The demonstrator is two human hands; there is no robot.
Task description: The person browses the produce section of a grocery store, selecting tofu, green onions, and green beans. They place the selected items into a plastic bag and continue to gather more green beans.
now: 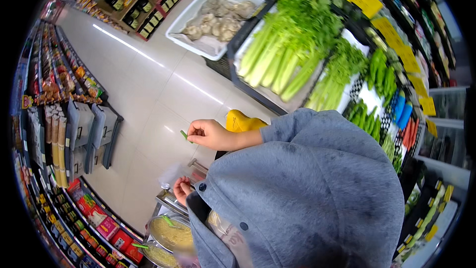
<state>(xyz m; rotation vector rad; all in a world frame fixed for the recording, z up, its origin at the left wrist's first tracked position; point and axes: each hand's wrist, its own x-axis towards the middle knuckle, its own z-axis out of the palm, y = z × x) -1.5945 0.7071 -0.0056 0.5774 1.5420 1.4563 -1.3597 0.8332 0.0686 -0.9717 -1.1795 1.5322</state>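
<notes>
My right hand [209,134] is stretched out over the tiled floor, pinching a short green piece [183,134], perhaps a bit of vegetable stalk, between thumb and fingers. Below it in the view, my left hand [181,190] pokes out of the grey sleeve with fingers curled. The garment's edge partly hides it, so whether it holds anything is unclear. Beside that hand are a metal frame [197,167] and a blurred clear plastic bag [173,175]. Round metal pans [167,230] of yellowish, noodle-like food with green-handled utensils sit nearer the bottom. A yellow item [241,121] shows behind my right forearm.
Celery bunches [282,52] lie on a black-edged produce stand, beside a white tub [174,33] of mushrooms. Green peppers [379,69] and carrots [410,134] are farther right. Shelves of packets [111,227] and grey bins [81,124] line the left. Boxed jars [130,7] stand at the top.
</notes>
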